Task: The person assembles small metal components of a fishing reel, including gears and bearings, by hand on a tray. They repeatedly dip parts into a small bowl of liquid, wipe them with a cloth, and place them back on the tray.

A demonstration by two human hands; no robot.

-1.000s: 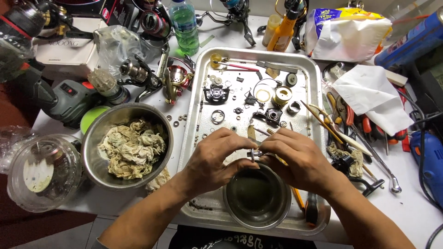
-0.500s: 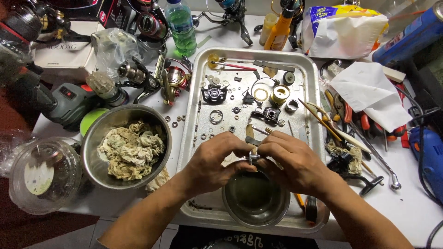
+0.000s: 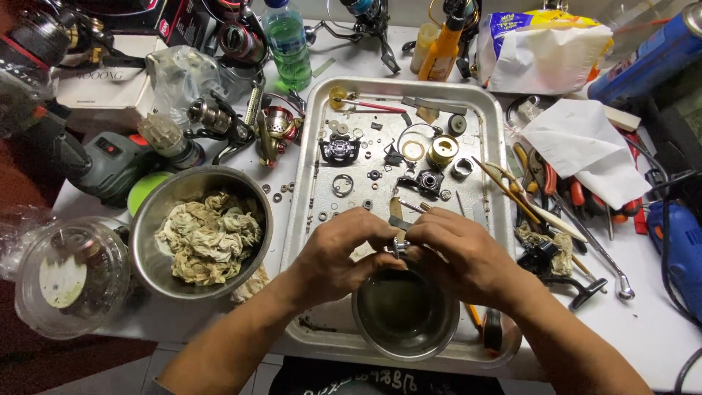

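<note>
Both hands meet over a small round steel bowl of dark liquid [image 3: 404, 313] that stands at the near end of a long rectangular metal tray [image 3: 311, 132] on the bench. The left hand [image 3: 338, 252] and the right hand [image 3: 457, 256] are each curled nearly closed, fingertips pinching a small silvery metal part [image 3: 398, 247] between them, just above the bowl's far rim. Loose washers, gears and reel pieces lie scattered farther up the tray. Left of the tray sits a larger steel bowl of crumpled dirty rags [image 3: 208, 234].
</note>
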